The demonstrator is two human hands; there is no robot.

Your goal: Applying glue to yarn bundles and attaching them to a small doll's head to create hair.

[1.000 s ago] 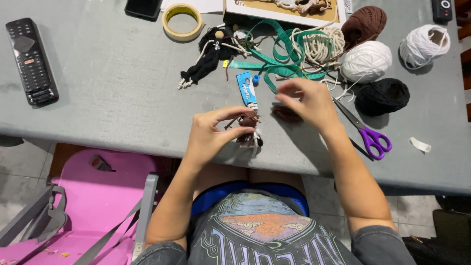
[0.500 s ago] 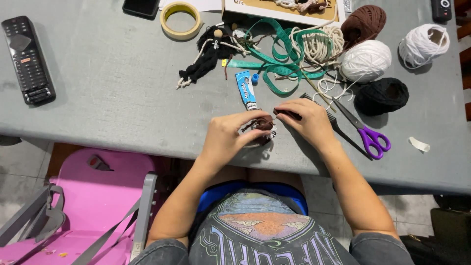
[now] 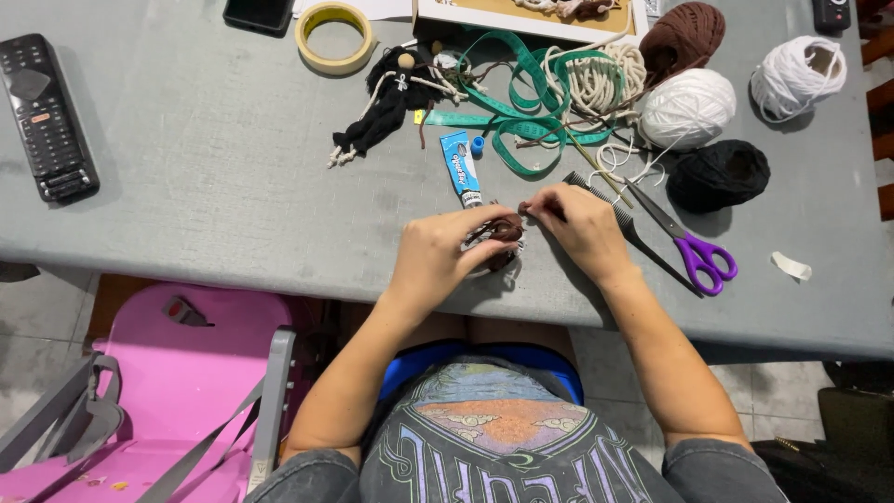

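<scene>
Both hands are working right at the near edge of the grey table (image 3: 214,214), and it's getting crowded on the right side: a black comb (image 3: 622,228) is lying diagonally just under the right hand (image 3: 585,228), purple-handled scissors (image 3: 687,244) are sitting just beyond it, and a little blue glue tube (image 3: 461,168) is pointing down toward the fingers from just above. Further back there's a tangle of green measuring tape (image 3: 521,116), a black yarn doll (image 3: 386,107), a roll of yellow masking tape (image 3: 335,35), plus balls of white yarn (image 3: 687,107), black yarn (image 3: 719,174) and brown yarn (image 3: 684,37). The left half of the table is way more open, with only a black remote (image 3: 47,116) sitting far off by the left edge. The left hand (image 3: 442,256) is curling closed around a small dark yarn bundle (image 3: 503,233), gripping it just above the table edge. The right hand's fingertips are pinching shut on the bundle's upper end. Can't really tell its long axis, too much of it is hidden under the fingers, though light strands are hanging off toward the near edge. A pink plastic chair (image 3: 177,373) is sitting below the table on the left.
</scene>
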